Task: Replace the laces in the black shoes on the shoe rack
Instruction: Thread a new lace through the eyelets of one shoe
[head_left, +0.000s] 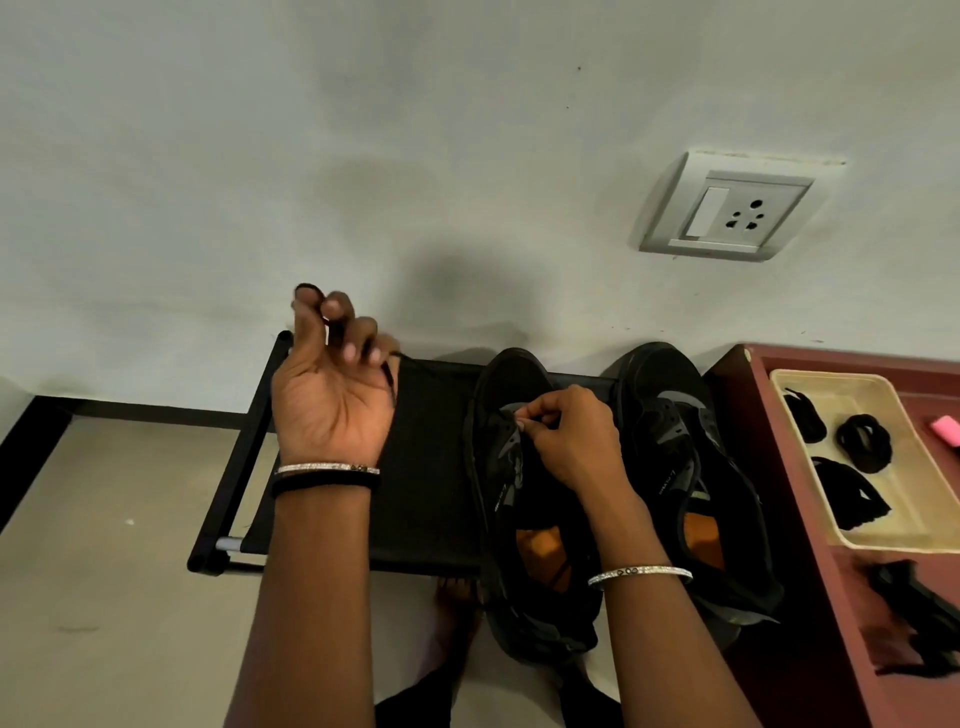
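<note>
Closest in, two black shoes sit on the shoe rack (415, 467), heels toward the person. The right hand (566, 436) is pinching at the eyelets of the near shoe (519, 519). The left hand (332, 384) is lifted off to the side, fingers curled round a black lace (388, 374) running back toward that shoe. Honestly can't tell if that's the old lace coming out or a new one going in. The other shoe (685, 467) looks unlaced to me. Further right, a tray (831, 376) on the worktop (831, 597) holds bundled laces (862, 441), so plenty left, I reckon.
</note>
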